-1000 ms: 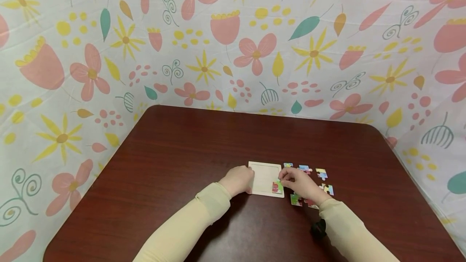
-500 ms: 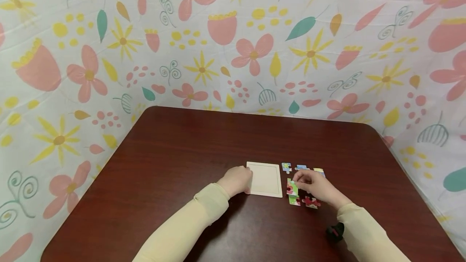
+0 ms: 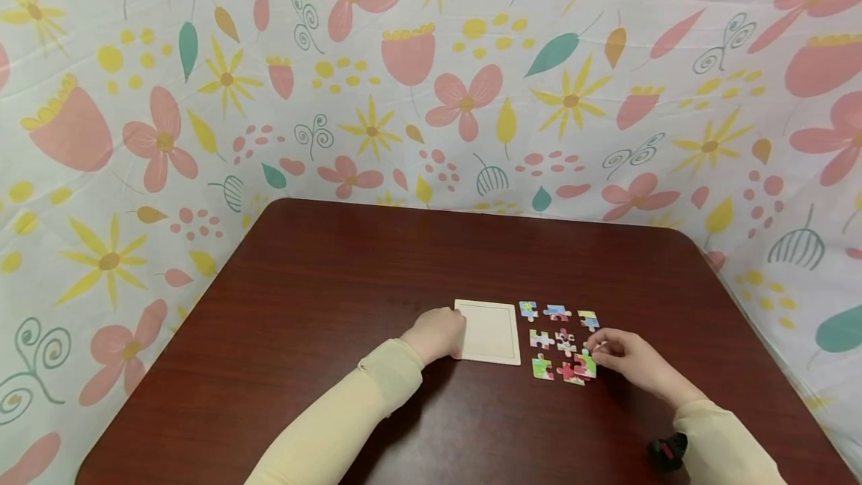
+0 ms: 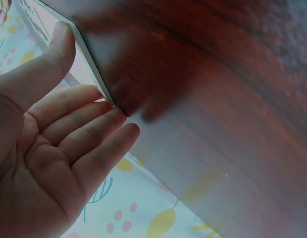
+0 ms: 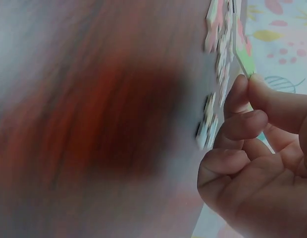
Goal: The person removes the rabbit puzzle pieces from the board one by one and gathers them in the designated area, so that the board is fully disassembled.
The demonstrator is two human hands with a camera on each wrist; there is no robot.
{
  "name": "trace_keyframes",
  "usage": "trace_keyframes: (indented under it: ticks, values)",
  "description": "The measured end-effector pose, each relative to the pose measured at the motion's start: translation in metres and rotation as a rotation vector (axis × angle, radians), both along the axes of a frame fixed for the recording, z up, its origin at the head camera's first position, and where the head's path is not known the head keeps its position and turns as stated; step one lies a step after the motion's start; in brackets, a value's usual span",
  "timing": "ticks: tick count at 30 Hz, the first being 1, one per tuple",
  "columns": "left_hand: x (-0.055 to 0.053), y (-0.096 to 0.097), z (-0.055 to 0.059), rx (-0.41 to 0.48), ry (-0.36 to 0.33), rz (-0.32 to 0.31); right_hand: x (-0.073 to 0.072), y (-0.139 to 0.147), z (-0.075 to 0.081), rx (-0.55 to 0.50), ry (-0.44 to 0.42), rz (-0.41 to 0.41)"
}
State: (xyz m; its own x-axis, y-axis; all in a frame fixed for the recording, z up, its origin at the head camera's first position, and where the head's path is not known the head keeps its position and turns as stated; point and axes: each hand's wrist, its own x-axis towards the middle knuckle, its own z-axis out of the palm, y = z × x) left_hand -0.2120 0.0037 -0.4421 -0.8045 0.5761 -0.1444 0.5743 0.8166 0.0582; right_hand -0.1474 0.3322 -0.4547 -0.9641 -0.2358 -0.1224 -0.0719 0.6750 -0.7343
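Observation:
A green-and-red puzzle piece (image 3: 586, 365) is pinched at its edge between the thumb and index finger of my right hand (image 3: 622, 354). In the right wrist view this puzzle piece (image 5: 245, 58) stands tilted at the fingertips, the other fingers curled in. It overlaps the red piece (image 3: 570, 373) at the lower right of the loose pieces. My left hand (image 3: 436, 333) holds the pale, square puzzle tray (image 3: 488, 331) by its left side. In the left wrist view the thumb (image 4: 64, 39) lies on the tray's rim, with the fingers along the edge near a corner.
Several loose jigsaw pieces lie in rough rows right of the tray, among them a blue one with a yellow star (image 3: 528, 310) and a green one (image 3: 542, 367). A dark wooden table (image 3: 350, 275) carries everything. Behind it hangs a flowered cloth (image 3: 404, 118).
My right hand has carried the green-and-red piece from over the tray's lower right corner, rightward across the loose pieces. My left hand has stayed at the tray's left side.

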Motion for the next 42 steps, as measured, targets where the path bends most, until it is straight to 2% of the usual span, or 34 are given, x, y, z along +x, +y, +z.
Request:
trace_keyframes:
  ticks: [6,12,20,27,34,37,42]
  values:
    - [-0.002,-0.001,-0.002,0.007,-0.003,0.012,0.007,0.012,0.001,0.029,-0.031,-0.006]
    - [-0.002,-0.002,-0.001,0.01,-0.006,0.012,0.011,0.02,0.0,0.06,-0.032,-0.045]
    - [-0.002,-0.002,-0.001,0.008,-0.002,0.01,0.012,0.024,-0.004,0.142,-0.016,-0.056]
    - [-0.001,-0.002,-0.002,0.01,-0.003,0.027,0.009,0.02,-0.002,0.262,-0.009,-0.125]
    - [0.0,-0.002,-0.001,0.011,-0.008,0.038,0.008,0.019,-0.001,0.299,-0.005,-0.145]
    - [-0.002,-0.002,0.0,0.012,-0.011,0.03,0.009,0.017,-0.001,0.31,0.046,-0.16]
    - [-0.008,-0.004,0.001,0.024,-0.031,0.032,0.009,0.007,-0.004,0.296,0.194,-0.224]
